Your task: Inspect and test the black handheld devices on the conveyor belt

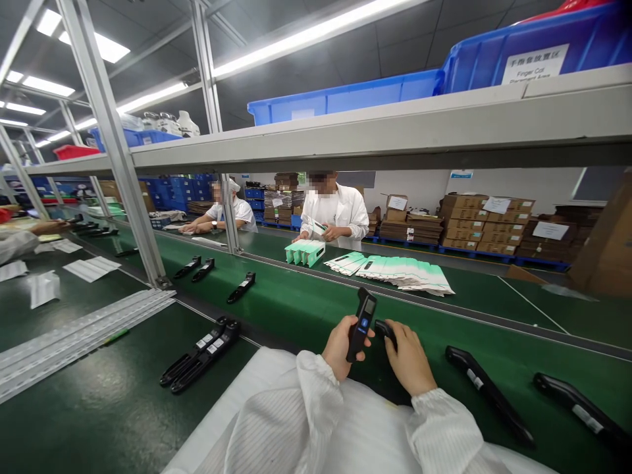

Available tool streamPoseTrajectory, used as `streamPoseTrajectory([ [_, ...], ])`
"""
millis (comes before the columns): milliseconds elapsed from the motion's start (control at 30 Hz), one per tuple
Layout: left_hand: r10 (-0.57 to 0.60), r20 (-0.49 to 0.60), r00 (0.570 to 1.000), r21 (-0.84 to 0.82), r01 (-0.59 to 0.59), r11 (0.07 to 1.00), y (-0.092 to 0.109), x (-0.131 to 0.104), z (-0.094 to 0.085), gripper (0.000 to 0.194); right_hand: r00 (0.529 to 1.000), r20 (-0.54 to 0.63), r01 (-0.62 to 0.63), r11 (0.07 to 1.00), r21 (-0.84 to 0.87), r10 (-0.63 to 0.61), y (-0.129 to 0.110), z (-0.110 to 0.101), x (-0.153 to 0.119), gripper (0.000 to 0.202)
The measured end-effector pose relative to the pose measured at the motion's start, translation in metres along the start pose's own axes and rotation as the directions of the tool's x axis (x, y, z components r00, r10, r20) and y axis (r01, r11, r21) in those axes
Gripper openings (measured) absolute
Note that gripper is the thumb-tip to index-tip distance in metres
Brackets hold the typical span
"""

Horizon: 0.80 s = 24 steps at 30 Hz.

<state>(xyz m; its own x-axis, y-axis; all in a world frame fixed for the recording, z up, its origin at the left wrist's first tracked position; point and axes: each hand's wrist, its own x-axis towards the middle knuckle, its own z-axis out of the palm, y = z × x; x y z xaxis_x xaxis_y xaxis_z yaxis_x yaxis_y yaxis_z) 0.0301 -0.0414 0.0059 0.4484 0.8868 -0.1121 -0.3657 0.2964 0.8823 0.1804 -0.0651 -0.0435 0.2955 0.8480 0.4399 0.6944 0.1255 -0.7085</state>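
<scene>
My left hand [340, 345] is closed around a black handheld device [364, 322] with a small grey screen and a blue button, shaped like an infrared thermometer. It is held tilted above the green conveyor belt [306, 296], screen side facing me. Just to the right, my right hand [409, 359] curls over a second black device [385, 331], whose angled tip shows past the fingers; the rest is covered. Further right on the belt lie a labelled black device [488, 392] and another one [582, 409] near the frame's edge.
Two labelled devices [202, 355] lie side by side on the left worktop, near clear plastic trays [83, 336]. Several more rest along the belt. Across it, a co-worker [336, 214] handles green-white boxes [305, 251] beside flat cartons [405, 271]. A metal post [116, 145] and overhead shelf [365, 138] frame the space.
</scene>
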Motion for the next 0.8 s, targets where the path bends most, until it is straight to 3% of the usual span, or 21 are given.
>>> streamPoseTrajectory([
  [67, 0.205, -0.088, 0.975, 0.206, -0.184, 0.961, -0.003, 0.0, 0.001, 0.027, 0.999, 0.039, -0.036, 0.973, 0.228, 0.028, -0.012, -0.003, 0.0, 0.03],
  [167, 0.471, -0.029, 0.882, 0.471, -0.404, 0.784, -0.007, -0.001, 0.001, 0.036, 0.963, 0.227, -0.251, 0.777, 0.577, 0.144, -0.032, -0.006, -0.001, 0.037],
  [267, 0.538, 0.069, 0.84, 0.57, -0.476, 0.67, -0.011, -0.005, 0.001, 0.042, 0.929, 0.327, -0.367, 0.556, 0.746, 0.173, -0.048, -0.008, -0.005, 0.041],
  [367, 0.524, 0.117, 0.843, 0.568, -0.49, 0.661, -0.013, -0.008, 0.005, 0.046, 0.932, 0.334, -0.362, 0.442, 0.821, 0.142, -0.056, -0.009, -0.007, 0.038],
  [433, 0.509, 0.1, 0.855, 0.509, -0.483, 0.712, -0.011, -0.008, 0.007, 0.046, 0.933, 0.327, -0.359, 0.416, 0.836, 0.148, -0.057, -0.01, -0.008, 0.035],
  [500, 0.457, 0.024, 0.889, 0.413, -0.425, 0.805, -0.008, -0.006, 0.006, 0.042, 0.931, 0.328, -0.366, 0.414, 0.834, 0.162, -0.055, -0.011, -0.008, 0.034],
  [633, 0.247, -0.166, 0.955, 0.173, -0.218, 0.96, -0.004, 0.004, -0.004, 0.047, 0.919, 0.365, -0.394, 0.424, 0.816, 0.152, -0.053, -0.011, -0.009, 0.033],
  [800, 0.044, -0.271, 0.962, -0.055, -0.061, 0.997, -0.003, 0.016, -0.02, 0.049, 0.893, 0.423, -0.445, 0.428, 0.787, 0.151, -0.056, -0.011, -0.011, 0.039],
])
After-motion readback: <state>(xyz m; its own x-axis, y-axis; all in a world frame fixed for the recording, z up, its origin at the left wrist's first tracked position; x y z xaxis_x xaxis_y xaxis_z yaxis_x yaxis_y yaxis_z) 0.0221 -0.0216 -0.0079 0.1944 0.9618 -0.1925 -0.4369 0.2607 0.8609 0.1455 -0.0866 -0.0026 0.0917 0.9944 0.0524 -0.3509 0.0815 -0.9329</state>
